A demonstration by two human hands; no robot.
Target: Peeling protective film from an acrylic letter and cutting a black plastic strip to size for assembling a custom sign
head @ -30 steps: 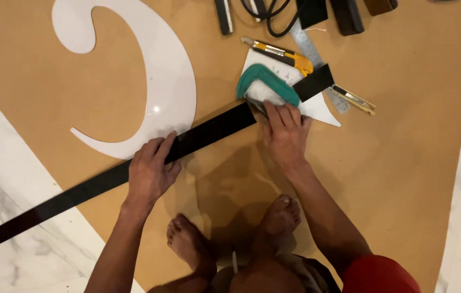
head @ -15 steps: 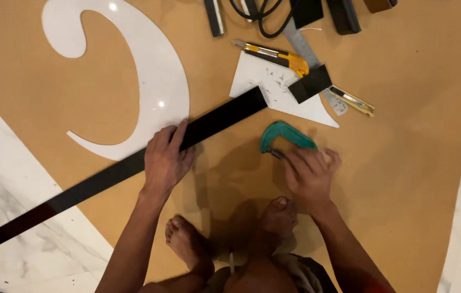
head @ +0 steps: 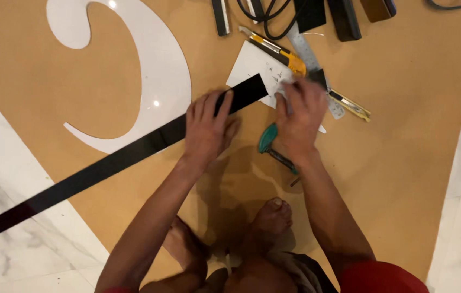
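Observation:
My left hand (head: 206, 127) lies across a long glossy black strip (head: 105, 163), fingers over it and thumb at its near edge. The strip runs diagonally from the lower left up to a white triangular sheet (head: 252, 68). My right hand (head: 298, 116) is blurred; its fingertips reach a small black offcut (head: 318, 77) on that sheet. I cannot tell whether it grips the offcut. A green-handled cutting tool (head: 267, 140) lies on the brown board (head: 404, 163) under my right palm.
A large white curved cut-out (head: 160, 70) lies at upper left. A yellow utility knife (head: 287, 54), a steel ruler (head: 309, 54), black blocks (head: 344, 16) and cables (head: 263, 16) sit along the top. My bare feet (head: 271, 220) stand on the board; marble floor (head: 2, 163) surrounds it.
My right hand set the green tool down on the board and moved up to the small black offcut. My left hand slid toward the strip's upper end.

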